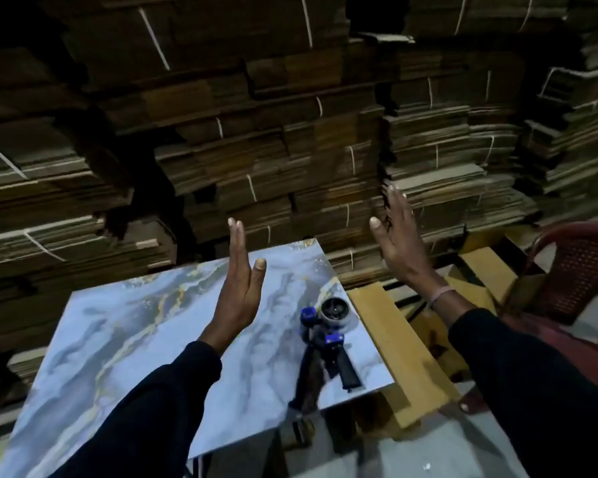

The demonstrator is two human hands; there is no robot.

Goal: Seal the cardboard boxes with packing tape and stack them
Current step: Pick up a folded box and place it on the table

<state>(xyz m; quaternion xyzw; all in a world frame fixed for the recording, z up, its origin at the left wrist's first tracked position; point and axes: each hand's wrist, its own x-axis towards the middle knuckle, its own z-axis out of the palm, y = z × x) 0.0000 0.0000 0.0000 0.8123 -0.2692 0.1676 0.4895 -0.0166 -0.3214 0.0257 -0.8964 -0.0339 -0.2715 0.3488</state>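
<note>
Both hands raised empty, fingers straight and unclenched, left hand (238,291) over the marble-patterned table (118,326), right hand (396,241) at its 2 o'clock; tape dispenser (328,334) lies on the table at 4 o'clock, flattened cardboard boxes (404,346) just beyond.

A single wide-angle view looks from the person's head, forward and steeply down. It sits close above the marbled worktop (125,326), whose near edge runs out at the bottom left. Both dark sleeves enter from the bottom edge. Stacked flattened cardboard (290,132) fills the upper half, bowed by the lens. A red chair (580,270) crosses the right edge.
</note>
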